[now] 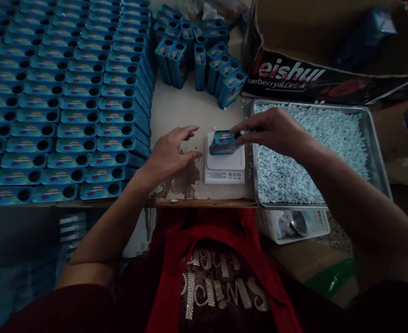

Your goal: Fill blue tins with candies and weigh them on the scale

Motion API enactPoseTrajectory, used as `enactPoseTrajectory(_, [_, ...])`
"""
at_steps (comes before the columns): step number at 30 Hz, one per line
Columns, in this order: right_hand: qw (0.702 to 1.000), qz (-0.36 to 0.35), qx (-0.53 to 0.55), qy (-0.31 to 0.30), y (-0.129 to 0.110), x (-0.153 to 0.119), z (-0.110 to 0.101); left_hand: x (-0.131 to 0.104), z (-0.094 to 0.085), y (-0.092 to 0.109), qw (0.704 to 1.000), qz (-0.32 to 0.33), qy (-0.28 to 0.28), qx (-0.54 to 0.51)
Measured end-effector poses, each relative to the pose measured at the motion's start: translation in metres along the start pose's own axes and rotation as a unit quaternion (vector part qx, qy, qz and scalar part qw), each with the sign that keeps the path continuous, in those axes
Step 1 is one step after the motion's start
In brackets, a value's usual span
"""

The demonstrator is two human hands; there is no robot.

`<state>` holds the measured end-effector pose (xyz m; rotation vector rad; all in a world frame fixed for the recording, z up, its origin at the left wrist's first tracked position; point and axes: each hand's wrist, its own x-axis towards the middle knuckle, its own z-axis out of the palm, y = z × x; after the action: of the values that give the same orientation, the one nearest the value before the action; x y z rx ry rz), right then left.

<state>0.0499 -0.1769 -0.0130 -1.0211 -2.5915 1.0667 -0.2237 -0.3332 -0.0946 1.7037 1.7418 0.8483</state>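
Note:
A white digital scale [225, 175] stands near the table's front edge, its small display lit. On its platform is a blue candy tin [222, 143] with a dark round opening at the right end of its top. My right hand [276, 132] reaches over from the right, thumb and fingers pinched at that opening. Between the fingertips a small pale candy [243, 132] shows; the fingers partly hide the opening. My left hand [169, 150] hovers left of the scale, holding nothing, with thumb and fingers apart and curved toward the tin.
Right of the scale, a metal tray [380, 162] holds many pale candies [283, 180]. Rows of blue tins [75, 118] fill the left side. Several loose tins [200, 64] stand behind. A cardboard box [315, 83] is at the back right. Beneath the tray sits a white basket [317, 226].

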Motion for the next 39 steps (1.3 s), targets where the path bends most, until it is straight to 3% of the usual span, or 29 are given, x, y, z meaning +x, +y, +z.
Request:
enactPoseTrajectory(5, [0.991, 0.039, 0.124, 0.009, 0.002, -0.007, -0.007, 0.0, 0.001, 0.006, 0.999, 0.008, 0.026, -0.017])
enactPoseTrajectory(10, [0.94, 0.112, 0.319, 0.045, 0.01, -0.026, -0.023, 0.005, 0.0, 0.015, 0.999, 0.004, 0.047, -0.015])
enactPoseTrajectory(13, [0.92, 0.14, 0.364, 0.031, 0.016, -0.033, -0.024, 0.012, 0.004, 0.023, 0.999, 0.013, 0.05, -0.012])
enactPoseTrajectory(19, [0.94, 0.131, 0.313, -0.038, 0.02, -0.026, -0.023, 0.017, 0.007, 0.037, 1.0, 0.013, 0.009, 0.012])
enactPoseTrajectory(25, [0.974, 0.061, 0.199, -0.092, -0.004, -0.008, -0.029, 0.017, 0.002, 0.037, 1.0, -0.011, 0.003, 0.012])
enactPoseTrajectory(30, [0.975, 0.06, 0.204, -0.068, -0.002, -0.005, -0.033, 0.022, 0.009, 0.042, 1.0, -0.019, 0.001, -0.001])
enactPoseTrajectory(35, [0.967, 0.095, 0.237, -0.023, 0.016, -0.024, -0.044, 0.028, 0.022, 0.046, 1.0, 0.004, 0.007, -0.01])
enactPoseTrajectory(39, [0.956, 0.104, 0.272, -0.019, 0.018, -0.035, -0.049, 0.026, 0.028, 0.046, 1.0, 0.002, 0.009, 0.001])
